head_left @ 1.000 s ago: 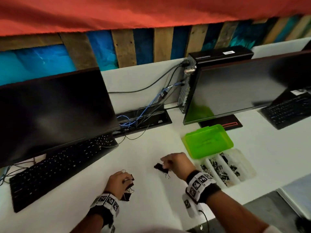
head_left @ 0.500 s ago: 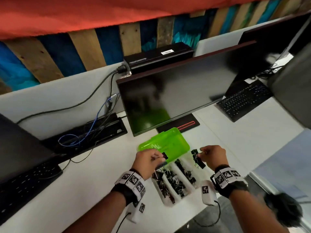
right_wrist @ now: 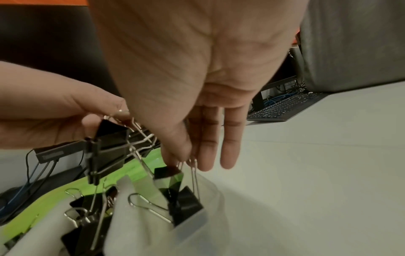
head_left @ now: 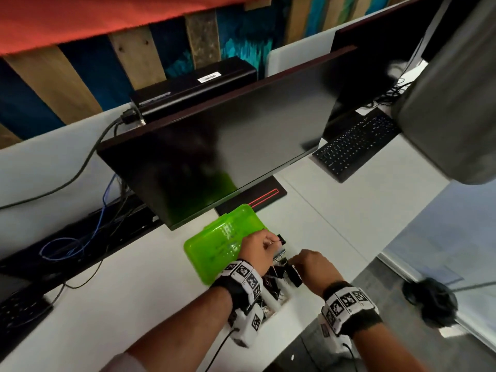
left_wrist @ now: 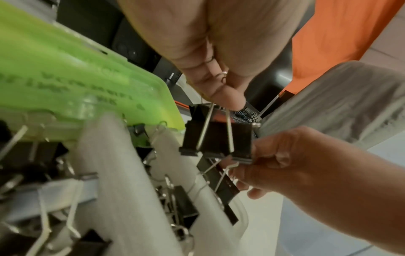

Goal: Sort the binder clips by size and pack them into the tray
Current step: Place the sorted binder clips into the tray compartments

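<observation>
Black big binder clips (left_wrist: 215, 138) hang by their wire handles, pinched in the left hand (head_left: 257, 251), mid-frame over the tray (right_wrist: 192, 223) | right hand (head_left: 312, 269) pinches a clip's (right_wrist: 175, 183) wire, lowering it into the right slot | tip: match size first, lower slowly, let go low.

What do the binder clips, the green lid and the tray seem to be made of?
Binder clips: probably sheet metal with matte black coating; their silvery wire handles glint like bare steel. Green lid: translucent glossy plastic; light passes through it and it bears moulded lettering. Tray: cloudy, semi-clear plastic, since dark clips show through its wall.
</observation>
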Demonstrator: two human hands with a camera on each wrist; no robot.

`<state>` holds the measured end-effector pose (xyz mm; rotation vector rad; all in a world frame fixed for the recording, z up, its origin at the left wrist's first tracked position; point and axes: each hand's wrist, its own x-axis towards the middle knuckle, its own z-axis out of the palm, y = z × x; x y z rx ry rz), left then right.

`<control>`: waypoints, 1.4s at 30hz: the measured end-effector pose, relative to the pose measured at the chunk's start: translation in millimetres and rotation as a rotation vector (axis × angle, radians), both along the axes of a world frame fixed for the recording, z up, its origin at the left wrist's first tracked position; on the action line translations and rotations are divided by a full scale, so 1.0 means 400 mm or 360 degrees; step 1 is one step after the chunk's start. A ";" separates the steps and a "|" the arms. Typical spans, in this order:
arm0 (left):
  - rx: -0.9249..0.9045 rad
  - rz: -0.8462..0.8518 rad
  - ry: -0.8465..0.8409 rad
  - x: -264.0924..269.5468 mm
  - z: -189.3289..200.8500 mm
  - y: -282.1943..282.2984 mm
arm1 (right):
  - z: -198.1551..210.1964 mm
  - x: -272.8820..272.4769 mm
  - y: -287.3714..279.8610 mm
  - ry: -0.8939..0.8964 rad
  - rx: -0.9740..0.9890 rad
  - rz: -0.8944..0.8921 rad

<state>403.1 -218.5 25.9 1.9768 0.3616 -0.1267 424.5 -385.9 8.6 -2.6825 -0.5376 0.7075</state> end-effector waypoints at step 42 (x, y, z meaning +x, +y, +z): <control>0.0477 -0.0074 -0.0115 0.029 -0.043 0.123 | -0.042 0.036 0.033 -0.0279 0.0711 -0.0113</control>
